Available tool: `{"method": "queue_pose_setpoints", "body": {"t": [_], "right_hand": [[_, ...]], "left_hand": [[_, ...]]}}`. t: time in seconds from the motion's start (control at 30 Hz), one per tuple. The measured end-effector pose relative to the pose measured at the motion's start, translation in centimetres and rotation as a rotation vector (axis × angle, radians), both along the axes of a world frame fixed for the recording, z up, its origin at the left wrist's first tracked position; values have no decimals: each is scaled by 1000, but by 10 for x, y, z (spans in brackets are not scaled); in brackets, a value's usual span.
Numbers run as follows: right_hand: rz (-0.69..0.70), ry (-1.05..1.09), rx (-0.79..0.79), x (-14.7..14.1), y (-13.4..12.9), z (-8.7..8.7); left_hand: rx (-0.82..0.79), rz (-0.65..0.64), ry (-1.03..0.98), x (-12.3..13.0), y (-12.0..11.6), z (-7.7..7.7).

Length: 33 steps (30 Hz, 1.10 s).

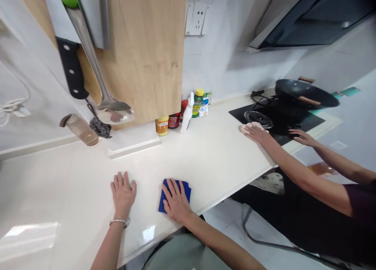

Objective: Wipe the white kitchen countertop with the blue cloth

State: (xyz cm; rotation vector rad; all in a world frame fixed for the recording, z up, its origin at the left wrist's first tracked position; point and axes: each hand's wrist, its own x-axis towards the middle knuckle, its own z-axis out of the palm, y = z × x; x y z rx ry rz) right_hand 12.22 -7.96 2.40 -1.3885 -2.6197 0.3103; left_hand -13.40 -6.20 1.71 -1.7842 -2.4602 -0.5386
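- In head view: find blue cloth (pixel 187 189) on white countertop (pixel 79 191), near front edge, right of left hand (pixel 122 195), well apart from spray bottle (pixel 187 115).
- Right hand (pixel 179 206): laid over cloth, fingers extended and somewhat spread, not clenched. Can't tell whether pinching any fabric underneath.
- Left hand: released, palm down on bare countertop, gripping nothing.
- For good control, would spread pressure through palm and all fingers, not just tips; otherwise could bunch or fold over.
- If sliding, suggest smooth, overlapping strokes, cloth flat, corners trailing freely. Slow down by front edge; could slip off there.
- Use left hand as light brace, out of cloth's path.
- Lying flat, roughly square, side edges running mostly toward wall, slightly skewed. No clear long axis, no front end to call.
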Motion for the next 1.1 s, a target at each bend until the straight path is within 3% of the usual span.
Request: {"method": "queue_pose_setpoints", "body": {"t": [0.17,0.3,0.4,0.53,0.63,0.8,1.1], "right_hand": [[142,50,-4,35,-6,0],[113,67,20,80,1,-2],[-31,45,55,126,9,-4],[-204,-4,108,190,26,-13],[-300,-27,160,219,44,-25],[-403,-26,228,222,59,-40],[-469,-19,273,215,41,-43]], "left_hand": [[2,4,-101,-2,1,1],[8,-12,-166,-9,-20,-2],[1,44,-140,-15,-60,2],[-94,265,-134,-17,-130,17],[-177,407,-152,-10,-165,24],[-174,448,-109,1,-178,18],[-148,426,-59,1,-182,16]]}}
